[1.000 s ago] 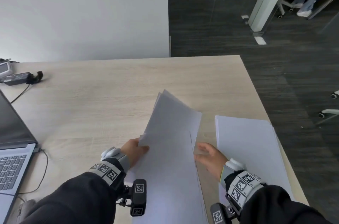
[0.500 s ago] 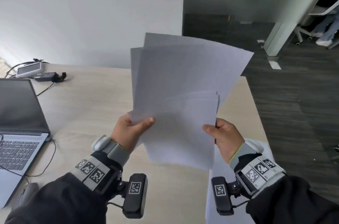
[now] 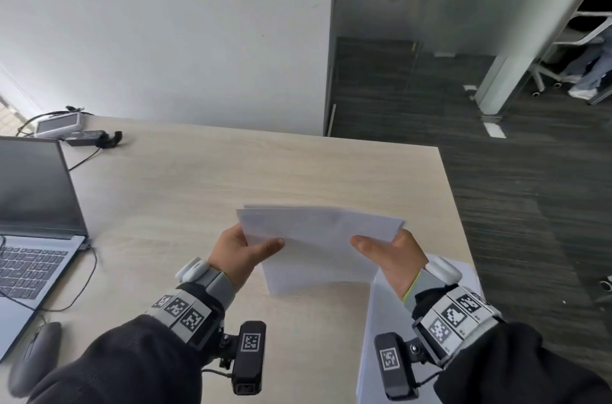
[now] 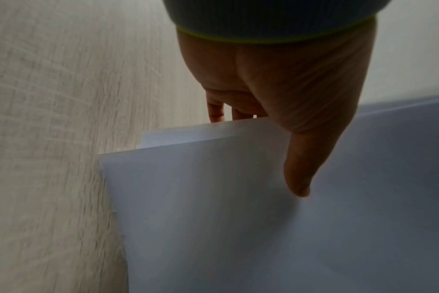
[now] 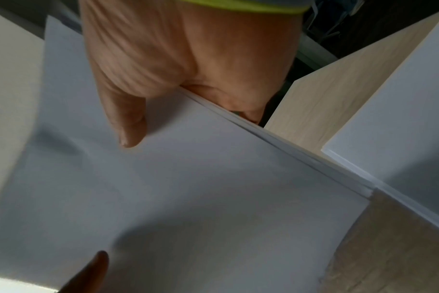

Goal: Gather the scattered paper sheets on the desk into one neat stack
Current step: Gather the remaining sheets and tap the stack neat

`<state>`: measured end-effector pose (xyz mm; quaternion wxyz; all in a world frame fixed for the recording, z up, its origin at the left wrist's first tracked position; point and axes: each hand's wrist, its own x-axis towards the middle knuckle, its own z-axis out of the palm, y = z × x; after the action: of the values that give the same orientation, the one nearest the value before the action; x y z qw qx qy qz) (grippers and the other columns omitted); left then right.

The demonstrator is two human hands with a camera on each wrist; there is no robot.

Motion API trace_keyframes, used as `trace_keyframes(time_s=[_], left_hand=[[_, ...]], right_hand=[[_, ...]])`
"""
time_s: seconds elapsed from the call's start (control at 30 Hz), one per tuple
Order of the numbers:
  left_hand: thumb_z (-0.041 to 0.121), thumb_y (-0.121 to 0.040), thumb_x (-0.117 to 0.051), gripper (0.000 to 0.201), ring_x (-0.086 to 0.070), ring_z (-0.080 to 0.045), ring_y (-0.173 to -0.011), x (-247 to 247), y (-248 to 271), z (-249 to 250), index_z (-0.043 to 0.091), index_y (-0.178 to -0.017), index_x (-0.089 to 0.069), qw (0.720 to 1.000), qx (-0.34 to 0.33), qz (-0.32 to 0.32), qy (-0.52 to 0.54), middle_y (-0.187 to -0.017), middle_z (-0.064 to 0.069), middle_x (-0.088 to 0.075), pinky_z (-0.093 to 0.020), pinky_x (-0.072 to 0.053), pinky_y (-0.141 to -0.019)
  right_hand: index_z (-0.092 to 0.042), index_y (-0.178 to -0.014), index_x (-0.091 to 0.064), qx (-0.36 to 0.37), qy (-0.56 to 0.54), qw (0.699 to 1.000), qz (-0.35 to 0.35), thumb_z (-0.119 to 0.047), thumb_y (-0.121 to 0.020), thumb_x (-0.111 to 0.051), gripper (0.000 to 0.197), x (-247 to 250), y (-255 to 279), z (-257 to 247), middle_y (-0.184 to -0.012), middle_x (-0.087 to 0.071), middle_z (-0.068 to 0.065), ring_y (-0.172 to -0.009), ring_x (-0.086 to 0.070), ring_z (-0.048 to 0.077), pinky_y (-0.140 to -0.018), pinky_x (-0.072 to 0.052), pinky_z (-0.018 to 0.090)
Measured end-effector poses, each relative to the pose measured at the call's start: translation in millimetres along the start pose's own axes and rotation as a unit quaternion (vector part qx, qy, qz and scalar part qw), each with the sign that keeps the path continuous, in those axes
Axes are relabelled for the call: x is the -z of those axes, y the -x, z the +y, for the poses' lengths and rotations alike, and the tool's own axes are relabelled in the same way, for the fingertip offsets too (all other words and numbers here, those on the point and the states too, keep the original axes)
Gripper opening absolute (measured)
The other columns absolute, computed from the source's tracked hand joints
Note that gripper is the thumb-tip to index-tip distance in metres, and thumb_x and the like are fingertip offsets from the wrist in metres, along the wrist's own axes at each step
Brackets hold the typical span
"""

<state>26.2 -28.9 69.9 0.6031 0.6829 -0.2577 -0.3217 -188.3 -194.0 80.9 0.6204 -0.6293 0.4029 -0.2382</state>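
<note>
A bundle of white paper sheets (image 3: pixel 319 246) is held above the wooden desk (image 3: pixel 205 191), its lower edge close to the desktop. My left hand (image 3: pixel 243 246) pinches its left side, thumb on top and fingers behind. My right hand (image 3: pixel 387 249) pinches the right side the same way. The sheets' top edges are slightly offset. In the left wrist view the thumb lies on the bundle of sheets (image 4: pixel 238 208); in the right wrist view the thumb presses the same sheets (image 5: pixel 188 188). More white sheets (image 3: pixel 381 330) lie flat on the desk under my right forearm and show as a flat pile of paper (image 5: pixel 401 126) in the right wrist view.
An open laptop (image 3: pixel 33 214) stands at the desk's left, with a dark mouse (image 3: pixel 34 357) near the front edge. A power adapter (image 3: pixel 86 138) and a small device (image 3: pixel 59 123) with cables sit at the far left. The desk's right edge (image 3: pixel 455 205) drops to dark floor.
Both hands lifted the sheets upright off the desk, then lowered them toward the desktop. The fanned sheets have come closer together. The head view has tilted up.
</note>
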Motion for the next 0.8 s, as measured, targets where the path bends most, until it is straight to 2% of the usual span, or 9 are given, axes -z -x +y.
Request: trace_keyframes(time_s=[0.03, 0.1, 0.2, 0.3, 0.43, 0.53, 0.63, 0.7, 0.8], left_hand=[[0.004, -0.079, -0.082, 0.033, -0.076, -0.014, -0.09, 0, 0, -2, 0.012, -0.109, -0.072, 1.0, 0.002, -0.002, -0.003, -0.098, 0.002, -0.079, -0.017, -0.057, -0.072], [0.005, -0.079, -0.082, 0.034, -0.075, -0.012, -0.09, -2, 0, -4, 0.015, -0.11, -0.071, 1.0, 0.006, -0.008, -0.011, -0.099, 0.003, -0.079, -0.017, -0.057, -0.071], [0.006, -0.083, -0.079, 0.028, -0.075, -0.009, -0.09, -3, -2, -10, 0.017, -0.107, -0.072, 0.999, 0.022, -0.017, -0.039, -0.096, 0.008, -0.079, -0.018, -0.056, -0.074], [0.012, -0.09, -0.074, 0.014, -0.072, -0.001, -0.081, -5, -1, -15, 0.025, -0.094, -0.074, 0.994, 0.023, -0.014, -0.104, -0.087, 0.014, -0.078, -0.018, -0.053, -0.073], [0.01, -0.09, -0.073, 0.009, -0.071, -0.003, -0.081, -3, 7, -15, 0.018, -0.094, -0.075, 0.997, 0.007, 0.016, -0.08, -0.088, 0.007, -0.079, -0.013, -0.052, -0.07], [0.019, -0.08, -0.075, 0.025, -0.073, -0.014, -0.094, 1, 13, -24, 0.02, -0.105, -0.072, 0.995, 0.063, -0.016, -0.07, -0.098, 0.003, -0.079, -0.031, -0.055, -0.087], [0.02, -0.095, -0.068, 0.011, -0.068, -0.022, -0.095, -1, 14, -37, 0.03, -0.089, -0.068, 0.976, 0.1, -0.027, -0.189, -0.097, 0.001, -0.075, -0.033, -0.049, -0.088], [0.022, -0.099, -0.063, 0.016, -0.067, -0.026, -0.095, -3, 12, -37, 0.03, -0.086, -0.068, 0.977, 0.101, -0.006, -0.19, -0.094, 0.0, -0.074, -0.031, -0.048, -0.081], [0.033, -0.097, -0.062, 0.012, -0.071, -0.024, -0.095, -12, 9, -22, 0.032, -0.092, -0.073, 0.984, 0.085, -0.016, -0.155, -0.093, 0.003, -0.077, -0.041, -0.055, -0.088]], right_hand=[[-0.012, -0.08, -0.076, 0.013, -0.024, 1.0, -0.014, -0.017, -0.08, -0.08, 0.007, -1, 1, -3, -0.077, -0.075, -0.008, -0.071, -0.07, 0.009, -0.071, -0.051, 0.022], [-0.009, -0.092, -0.077, 0.03, -0.036, 0.999, -0.022, -0.006, -0.082, -0.075, 0.011, -2, 3, -8, -0.092, -0.078, 0.002, -0.087, -0.072, 0.013, -0.077, -0.057, 0.024], [-0.008, -0.093, -0.076, 0.024, -0.029, 0.999, -0.019, -0.003, -0.081, -0.075, 0.013, -3, 2, -10, -0.089, -0.078, 0.002, -0.083, -0.072, 0.013, -0.072, -0.057, 0.022], [-0.016, -0.084, -0.077, 0.004, -0.026, 1.0, -0.012, -0.003, -0.08, -0.076, 0.013, -5, 3, -8, -0.081, -0.077, -0.004, -0.08, -0.072, 0.013, -0.072, -0.055, 0.023], [-0.018, -0.082, -0.077, 0.001, -0.047, 0.999, -0.009, -0.003, -0.08, -0.076, 0.015, -6, 7, -7, -0.085, -0.078, 0.001, -0.081, -0.073, 0.017, -0.076, -0.059, 0.029], [-0.015, -0.092, -0.075, -0.027, -0.018, 0.999, -0.041, 0.0, -0.081, -0.075, 0.019, -7, 8, 6, -0.082, -0.077, -0.005, -0.079, -0.073, 0.011, -0.068, -0.057, 0.019], [-0.009, -0.106, -0.071, -0.064, 0.028, 0.995, -0.067, 0.0, -0.084, -0.07, 0.023, -6, 6, 28, -0.089, -0.075, -0.005, -0.085, -0.071, 0.012, -0.062, -0.05, 0.01], [-0.015, -0.102, -0.071, -0.057, 0.089, 0.993, -0.051, -0.009, -0.09, -0.064, 0.016, -1, 7, 36, -0.092, -0.074, -0.003, -0.09, -0.069, 0.018, -0.067, -0.05, 0.015], [-0.025, -0.095, -0.068, -0.036, 0.078, 0.996, -0.019, -0.011, -0.094, -0.054, 0.019, 13, 13, 38, -0.081, -0.074, -0.013, -0.077, -0.068, 0.01, -0.072, -0.049, 0.022]])
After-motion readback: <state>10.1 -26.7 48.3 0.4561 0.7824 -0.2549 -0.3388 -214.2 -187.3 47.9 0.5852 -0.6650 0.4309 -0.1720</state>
